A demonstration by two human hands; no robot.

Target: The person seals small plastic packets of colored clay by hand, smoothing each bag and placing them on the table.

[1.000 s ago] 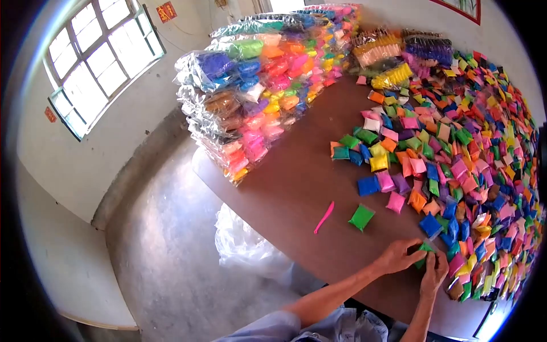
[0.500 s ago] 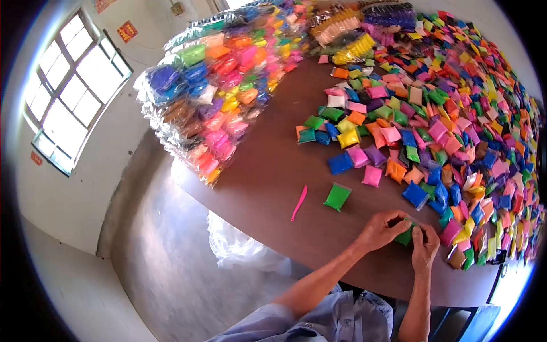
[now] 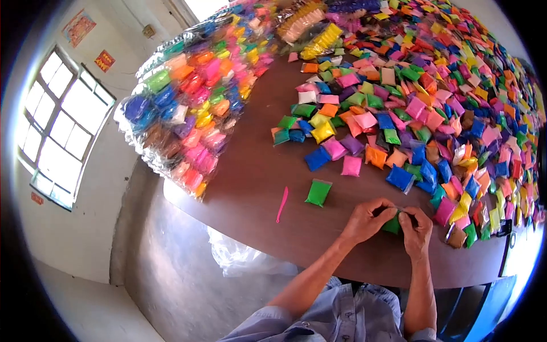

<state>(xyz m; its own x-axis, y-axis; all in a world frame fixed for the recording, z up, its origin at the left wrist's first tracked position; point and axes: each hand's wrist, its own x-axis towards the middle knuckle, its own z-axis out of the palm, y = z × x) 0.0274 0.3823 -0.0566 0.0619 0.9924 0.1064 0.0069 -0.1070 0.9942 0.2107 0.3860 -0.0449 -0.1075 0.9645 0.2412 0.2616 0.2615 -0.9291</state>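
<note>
Near the front edge of the brown table (image 3: 245, 199), both my hands pinch one small green packet (image 3: 391, 225). My left hand (image 3: 367, 221) grips its top edge from the left, thumb against forefinger. From the right, my right hand (image 3: 417, 229) pinches the same edge, its thumb close to the other thumb. The fingers cover part of the packet. Left of my hands lies another green packet (image 3: 318, 192) in clear wrap, flat on the table. Beyond that one is a pink plastic knife-shaped tool (image 3: 282, 204).
A wide heap of colourful small packets (image 3: 421, 108) spreads over the right and back. Larger clear bags of mixed packets (image 3: 188, 102) are stacked at the left, with a bundle of yellow packets (image 3: 322, 41) behind. Clear plastic (image 3: 239, 253) hangs below the table's front edge.
The view has shifted, so the table's contents appear further left. Both hands keep their pinch on the green packet, with only slight finger movement.
</note>
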